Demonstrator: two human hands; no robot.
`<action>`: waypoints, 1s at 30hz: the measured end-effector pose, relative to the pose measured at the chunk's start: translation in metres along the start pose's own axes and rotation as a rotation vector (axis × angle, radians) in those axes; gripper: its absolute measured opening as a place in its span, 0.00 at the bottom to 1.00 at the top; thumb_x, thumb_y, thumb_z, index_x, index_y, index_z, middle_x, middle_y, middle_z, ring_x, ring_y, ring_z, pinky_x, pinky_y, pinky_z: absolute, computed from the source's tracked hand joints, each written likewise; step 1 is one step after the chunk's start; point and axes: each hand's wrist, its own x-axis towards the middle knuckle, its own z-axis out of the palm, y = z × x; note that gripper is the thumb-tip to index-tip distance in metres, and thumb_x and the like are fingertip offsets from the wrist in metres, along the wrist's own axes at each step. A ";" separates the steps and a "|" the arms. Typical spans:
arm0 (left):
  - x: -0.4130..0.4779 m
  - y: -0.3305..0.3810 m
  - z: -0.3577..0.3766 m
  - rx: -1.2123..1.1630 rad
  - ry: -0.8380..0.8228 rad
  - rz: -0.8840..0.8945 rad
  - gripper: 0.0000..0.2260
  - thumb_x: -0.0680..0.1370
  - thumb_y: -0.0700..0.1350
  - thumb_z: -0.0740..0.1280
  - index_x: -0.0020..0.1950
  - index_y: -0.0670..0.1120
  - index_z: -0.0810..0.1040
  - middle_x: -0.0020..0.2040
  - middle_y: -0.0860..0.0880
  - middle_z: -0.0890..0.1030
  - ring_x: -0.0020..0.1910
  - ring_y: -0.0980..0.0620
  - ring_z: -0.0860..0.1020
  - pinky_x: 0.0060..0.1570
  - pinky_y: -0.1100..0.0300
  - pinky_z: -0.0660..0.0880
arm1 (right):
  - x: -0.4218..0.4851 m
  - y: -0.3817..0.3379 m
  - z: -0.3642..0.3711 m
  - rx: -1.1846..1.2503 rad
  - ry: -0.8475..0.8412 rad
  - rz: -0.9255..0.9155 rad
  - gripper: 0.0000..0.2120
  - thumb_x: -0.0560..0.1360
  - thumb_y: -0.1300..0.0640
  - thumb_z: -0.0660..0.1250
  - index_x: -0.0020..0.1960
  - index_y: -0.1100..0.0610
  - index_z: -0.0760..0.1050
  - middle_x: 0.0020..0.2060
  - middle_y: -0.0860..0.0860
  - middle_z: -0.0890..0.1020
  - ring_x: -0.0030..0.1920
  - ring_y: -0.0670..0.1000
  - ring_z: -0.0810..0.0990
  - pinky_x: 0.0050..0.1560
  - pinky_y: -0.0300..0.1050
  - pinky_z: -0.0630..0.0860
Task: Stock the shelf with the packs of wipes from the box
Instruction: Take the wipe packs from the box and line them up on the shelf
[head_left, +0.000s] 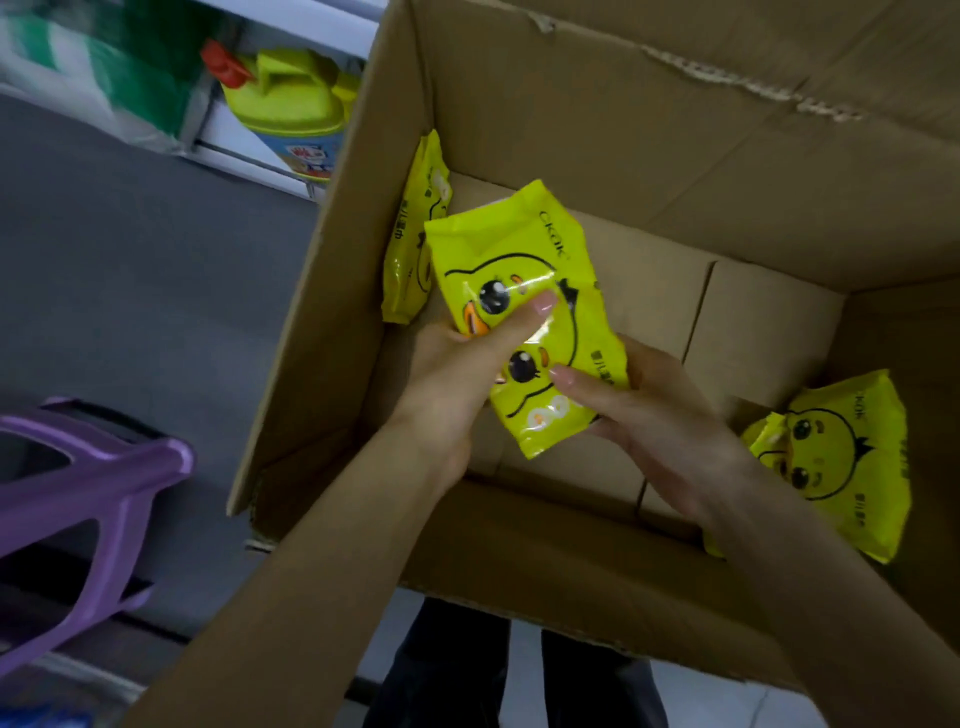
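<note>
A grey floor (135, 270) runs down the left of your view, with a purple plastic stool (88, 483) at the lower left. At the top left a white shelf (244, 156) carries a yellow bottle (291, 104) with a red cap, beside blurred green-and-white packs (104, 73). An open cardboard box (597, 130) fills the rest, its flaps up. You hold one yellow pack of wipes (519, 260), printed with a duck face, above the box's bare bottom. Your left hand (452, 379) grips its lower left edge, thumb laid across the front, and your right hand (660, 421) grips the lower right edge, thumb on top. A second pack (410, 249) stands on edge against the box's left wall, partly behind the held one. A third pack (852, 467) lies at the right, its lower left corner covered by your right forearm. The fingers of both hands are hidden behind the held pack. The shelf goods are too blurred to read, and the frame cuts off the stool. Dark trouser legs (457, 670) show below the box
</note>
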 end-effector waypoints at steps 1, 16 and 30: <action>0.000 0.006 -0.001 0.002 -0.046 -0.023 0.04 0.72 0.45 0.74 0.45 0.48 0.81 0.42 0.51 0.86 0.42 0.53 0.85 0.46 0.56 0.82 | -0.001 0.000 -0.003 0.010 0.017 -0.014 0.18 0.66 0.55 0.71 0.55 0.56 0.79 0.48 0.54 0.86 0.47 0.53 0.84 0.47 0.48 0.81; -0.045 0.099 -0.068 0.457 -0.437 0.020 0.23 0.65 0.49 0.73 0.60 0.52 0.79 0.52 0.53 0.85 0.51 0.54 0.84 0.48 0.59 0.81 | -0.021 -0.110 0.006 -0.462 -0.276 -0.206 0.19 0.61 0.57 0.74 0.52 0.53 0.78 0.39 0.45 0.85 0.39 0.43 0.83 0.40 0.33 0.77; -0.055 0.119 -0.150 -0.116 0.126 0.299 0.09 0.79 0.48 0.64 0.56 0.49 0.79 0.49 0.52 0.86 0.48 0.53 0.84 0.41 0.58 0.82 | 0.094 -0.030 0.090 0.112 0.191 0.136 0.22 0.79 0.50 0.64 0.67 0.62 0.71 0.62 0.62 0.76 0.61 0.58 0.76 0.60 0.50 0.74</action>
